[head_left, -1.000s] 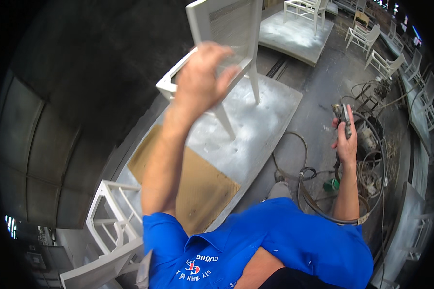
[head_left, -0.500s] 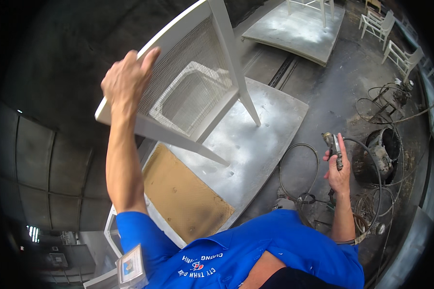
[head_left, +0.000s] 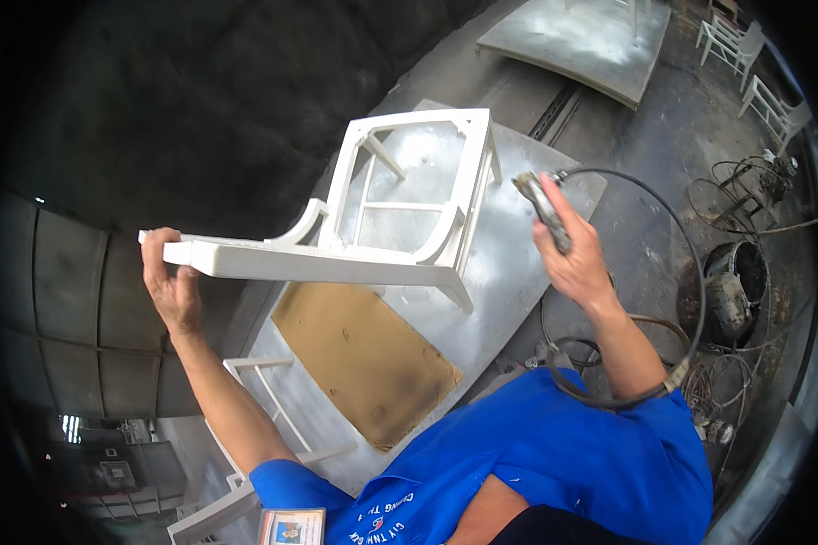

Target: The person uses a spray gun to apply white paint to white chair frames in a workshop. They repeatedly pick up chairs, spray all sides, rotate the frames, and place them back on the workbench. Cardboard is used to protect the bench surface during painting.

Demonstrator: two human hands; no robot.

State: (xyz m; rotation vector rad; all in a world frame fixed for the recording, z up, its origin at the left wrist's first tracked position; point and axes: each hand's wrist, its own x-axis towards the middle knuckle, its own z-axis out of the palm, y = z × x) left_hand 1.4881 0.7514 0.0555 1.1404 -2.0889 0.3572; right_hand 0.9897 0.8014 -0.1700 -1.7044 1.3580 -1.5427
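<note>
My left hand (head_left: 170, 289) grips the top end of the backrest of a white chair (head_left: 327, 267). The chair has an open seat frame and stands on a silvery, paint-coated platform (head_left: 513, 236), turned so its backrest is toward me and seen edge-on. My right hand (head_left: 574, 256) is closed around a paint-crusted spray gun (head_left: 545, 213), held to the right of the seat frame and apart from it. A black hose (head_left: 695, 259) loops from the gun down past my right forearm. Brown cardboard (head_left: 359, 354) lies on the near part of the platform.
Another white chair frame (head_left: 277, 400) sits at the near left. A second platform (head_left: 573, 50) is at the far right, with white chairs (head_left: 732, 45) beyond it. On the floor to the right are a dirty bucket (head_left: 732, 295) and coiled hoses (head_left: 713, 391).
The chair has turned and its backrest has swung down to the left with my left hand. My right hand has brought the spray gun up and left, nearer the chair.
</note>
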